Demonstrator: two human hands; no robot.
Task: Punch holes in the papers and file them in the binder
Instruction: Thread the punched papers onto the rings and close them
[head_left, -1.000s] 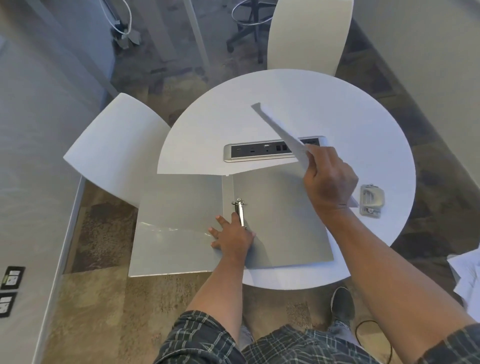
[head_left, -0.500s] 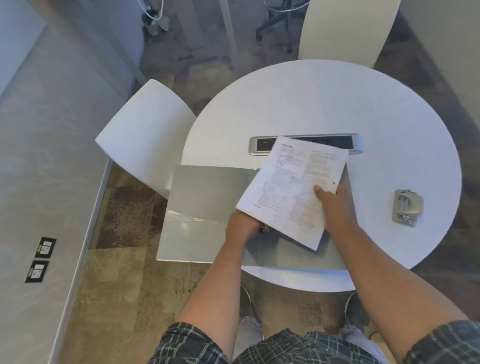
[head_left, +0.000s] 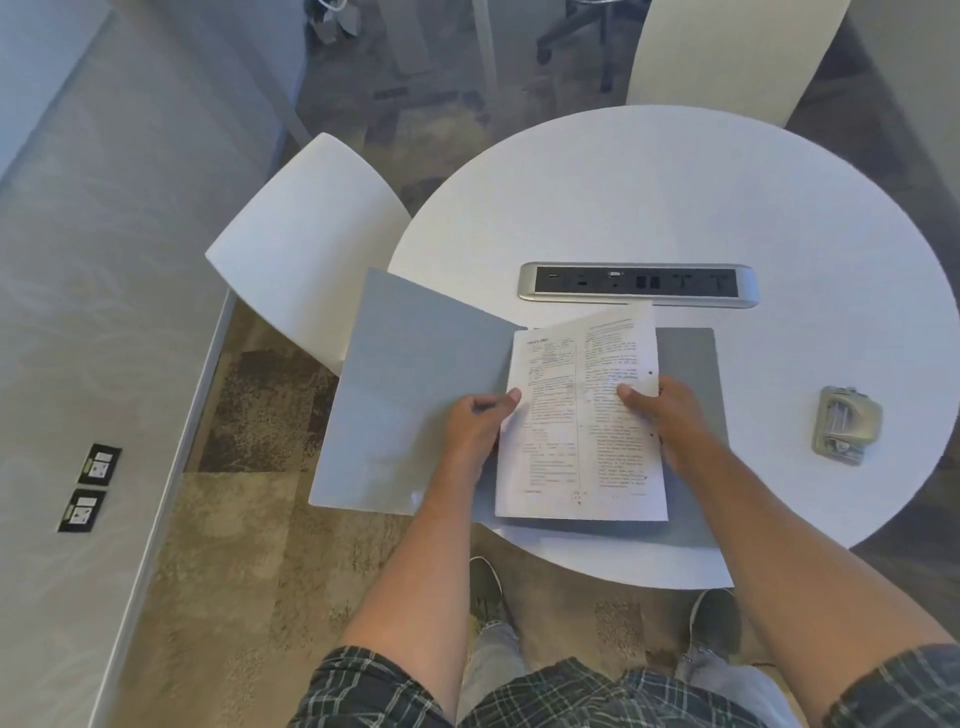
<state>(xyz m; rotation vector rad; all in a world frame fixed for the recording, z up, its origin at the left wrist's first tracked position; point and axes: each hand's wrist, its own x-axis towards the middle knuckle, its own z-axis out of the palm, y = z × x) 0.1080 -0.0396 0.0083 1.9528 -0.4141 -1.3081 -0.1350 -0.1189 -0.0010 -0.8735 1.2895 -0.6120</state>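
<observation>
Holding the papers (head_left: 571, 426) over the open binder (head_left: 415, 395), I pinch both side edges: left hand (head_left: 475, 431), right hand (head_left: 670, 421). Light, floppy sheets; edge grips suit them.

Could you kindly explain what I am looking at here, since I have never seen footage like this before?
There is no machine here: a person wears a camera on the head, so the single view looks down at their own two bare hands. The left hand and the right hand each hold a side of a printed stack of papers, which has punched holes along its right edge. Under the papers lies an open grey binder, spread over the near edge of a round white table. Also on the table are a metal hole punch, off to the right, and a built-in power strip. White chairs stand around.
</observation>
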